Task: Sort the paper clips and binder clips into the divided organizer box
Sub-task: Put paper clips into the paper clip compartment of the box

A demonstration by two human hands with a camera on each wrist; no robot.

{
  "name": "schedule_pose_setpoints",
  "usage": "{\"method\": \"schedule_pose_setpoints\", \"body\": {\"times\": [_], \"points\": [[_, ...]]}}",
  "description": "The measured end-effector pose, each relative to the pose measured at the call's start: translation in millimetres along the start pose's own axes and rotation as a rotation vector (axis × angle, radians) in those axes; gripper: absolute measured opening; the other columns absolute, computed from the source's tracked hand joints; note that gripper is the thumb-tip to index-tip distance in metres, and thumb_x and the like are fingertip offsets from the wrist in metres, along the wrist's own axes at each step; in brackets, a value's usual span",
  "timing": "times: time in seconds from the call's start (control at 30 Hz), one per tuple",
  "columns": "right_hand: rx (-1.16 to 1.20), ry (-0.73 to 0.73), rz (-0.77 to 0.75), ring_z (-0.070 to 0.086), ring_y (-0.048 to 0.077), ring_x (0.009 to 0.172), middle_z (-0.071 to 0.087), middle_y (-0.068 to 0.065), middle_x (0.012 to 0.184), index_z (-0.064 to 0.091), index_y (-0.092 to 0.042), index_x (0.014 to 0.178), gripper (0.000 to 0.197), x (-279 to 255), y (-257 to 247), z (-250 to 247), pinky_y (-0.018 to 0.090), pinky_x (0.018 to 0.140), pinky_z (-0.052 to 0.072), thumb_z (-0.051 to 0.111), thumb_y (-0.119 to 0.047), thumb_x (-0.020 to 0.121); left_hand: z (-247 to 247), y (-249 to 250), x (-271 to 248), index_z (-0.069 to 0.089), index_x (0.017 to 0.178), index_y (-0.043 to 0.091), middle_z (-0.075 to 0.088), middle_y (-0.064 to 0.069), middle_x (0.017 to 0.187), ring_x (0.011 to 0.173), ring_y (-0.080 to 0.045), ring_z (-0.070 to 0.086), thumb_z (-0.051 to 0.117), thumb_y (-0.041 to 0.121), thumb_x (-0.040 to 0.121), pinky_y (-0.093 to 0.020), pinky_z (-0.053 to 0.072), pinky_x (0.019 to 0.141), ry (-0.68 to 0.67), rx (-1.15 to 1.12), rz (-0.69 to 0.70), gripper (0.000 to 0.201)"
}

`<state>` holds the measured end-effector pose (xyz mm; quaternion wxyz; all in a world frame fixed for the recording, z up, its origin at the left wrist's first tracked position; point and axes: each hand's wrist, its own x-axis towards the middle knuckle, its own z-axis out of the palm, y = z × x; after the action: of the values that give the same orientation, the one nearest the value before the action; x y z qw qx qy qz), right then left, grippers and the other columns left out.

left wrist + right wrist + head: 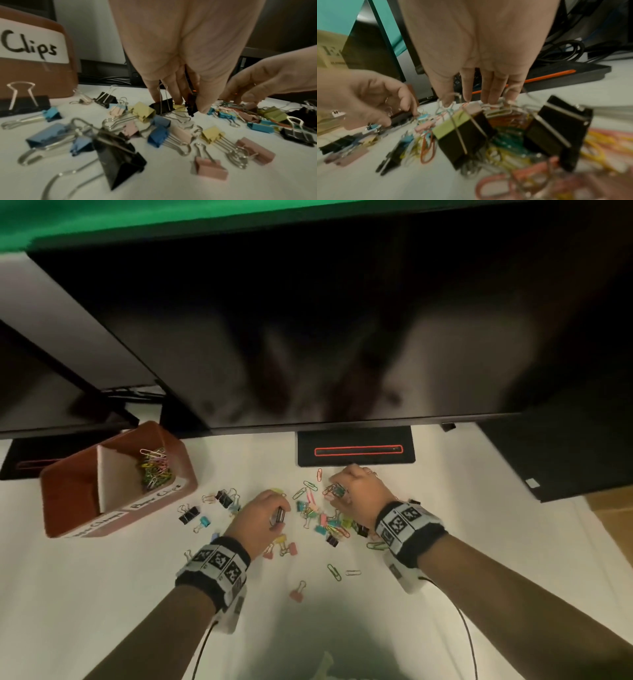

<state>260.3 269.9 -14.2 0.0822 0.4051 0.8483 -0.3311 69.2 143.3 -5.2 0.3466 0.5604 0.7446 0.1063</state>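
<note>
Pinching a black binder clip [280,515], our left hand [260,517] hovers beside the pile. Our right hand [359,491] clutches a bunch of paper clips [335,490], just right of that pinch.

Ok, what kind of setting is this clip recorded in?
Most likely an office desk: a large dark monitor stands on a white desktop, cables run behind it, and a brown organizer box is labelled for clips.

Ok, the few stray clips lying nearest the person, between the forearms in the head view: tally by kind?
Paper clips: 2 (green paper clip, pale paper clip)
Binder clips: 1 (pink binder clip)
Total: 3
</note>
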Motion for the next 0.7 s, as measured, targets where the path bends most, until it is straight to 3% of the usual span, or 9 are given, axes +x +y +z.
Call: {"method": "schedule_pose_setpoints", "body": {"times": [0.1, 0.17, 0.27, 0.33, 0.47, 0.53, 0.63, 0.7], "points": [[0.033, -0.033, 0.047, 0.05, 0.023, 0.112, 0.044, 0.002, 0.125, 0.045, -0.022, 0.131, 0.051, 3, -4, 6, 0.035, 0.098, 0.047, 0.064, -0.021, 0.083, -3, -5, 0, 0.059, 0.105, 0.02, 0.053, 0.003, 0.115, 0.095, -0.01, 0.056, 0.061, 0.002, 0.081, -0.016, 0.042, 0.09, 0.083, -0.029, -0.058, 0.031], [0.081, -0.034, 0.05, 0.049, 0.022, 0.116, 0.044, 0.002, 0.128, 0.043, -0.024, 0.133, 0.055, 0, -3, 10, 0.033, 0.1, 0.046, 0.061, -0.009, 0.083, -5, -8, -1, 0.057, 0.111, 0.022, 0.052, 0.003, 0.119, 0.097, -0.011, 0.056, 0.061, 0.004, 0.081, -0.017, 0.042, 0.09, 0.108, -0.01, -0.084, 0.035], [0.167, 0.011, 0.058, 0.047, 0.019, 0.118, 0.046, 0.0, 0.127, 0.044, -0.026, 0.132, 0.057, -13, 4, 11, 0.026, 0.099, 0.043, 0.055, 0.003, 0.083, -6, 0, 3, 0.056, 0.114, 0.024, 0.053, 0.004, 0.122, 0.11, -0.016, 0.055, 0.061, 0.015, 0.083, -0.035, 0.044, 0.101, 0.157, 0.048, -0.081, 0.032], [0.216, 0.064, 0.058, 0.048, 0.017, 0.117, 0.047, 0.0, 0.126, 0.045, -0.024, 0.131, 0.056, -23, 12, 7, 0.023, 0.098, 0.041, 0.052, 0.005, 0.084, -7, 11, 11, 0.055, 0.114, 0.024, 0.055, 0.003, 0.119, 0.107, -0.017, 0.056, 0.058, 0.022, 0.086, -0.041, 0.045, 0.098, 0.193, 0.055, -0.077, 0.028], [0.243, 0.088, 0.099, 0.05, 0.015, 0.114, 0.048, 0.002, 0.124, 0.045, -0.022, 0.131, 0.054, -42, 28, -4, 0.016, 0.095, 0.038, 0.049, 0.007, 0.086, -1, 32, 34, 0.052, 0.117, 0.02, 0.055, 0.0, 0.118, 0.101, -0.018, 0.057, 0.057, 0.031, 0.087, -0.037, 0.049, 0.09, 0.157, 0.046, -0.136, 0.032], [0.195, 0.071, 0.139, 0.051, 0.019, 0.114, 0.049, 0.003, 0.125, 0.047, -0.023, 0.129, 0.052, -47, 38, -6, 0.022, 0.097, 0.042, 0.051, 0.004, 0.085, 6, 41, 45, 0.051, 0.117, 0.02, 0.054, -0.001, 0.117, 0.101, -0.019, 0.057, 0.059, 0.039, 0.084, -0.04, 0.049, 0.09, 0.112, 0.07, -0.189, 0.039], [0.032, 0.178, 0.151, 0.048, 0.022, 0.115, 0.052, 0.0, 0.125, 0.052, -0.025, 0.124, 0.041, -47, 42, -9, 0.034, 0.1, 0.042, 0.057, -0.012, 0.085, 14, 50, 56, 0.048, 0.118, 0.017, 0.052, -0.002, 0.115, 0.1, -0.022, 0.058, 0.064, 0.05, 0.077, -0.041, 0.051, 0.087, 0.061, 0.161, -0.269, 0.054], [0.004, 0.202, 0.109, 0.047, 0.021, 0.116, 0.053, -0.002, 0.126, 0.051, -0.027, 0.124, 0.04, -40, 33, -11, 0.037, 0.101, 0.04, 0.059, -0.022, 0.085, 17, 52, 60, 0.047, 0.118, 0.013, 0.052, -0.006, 0.115, 0.1, -0.025, 0.058, 0.068, 0.048, 0.075, -0.041, 0.052, 0.087, 0.038, 0.172, -0.302, 0.06]]}}
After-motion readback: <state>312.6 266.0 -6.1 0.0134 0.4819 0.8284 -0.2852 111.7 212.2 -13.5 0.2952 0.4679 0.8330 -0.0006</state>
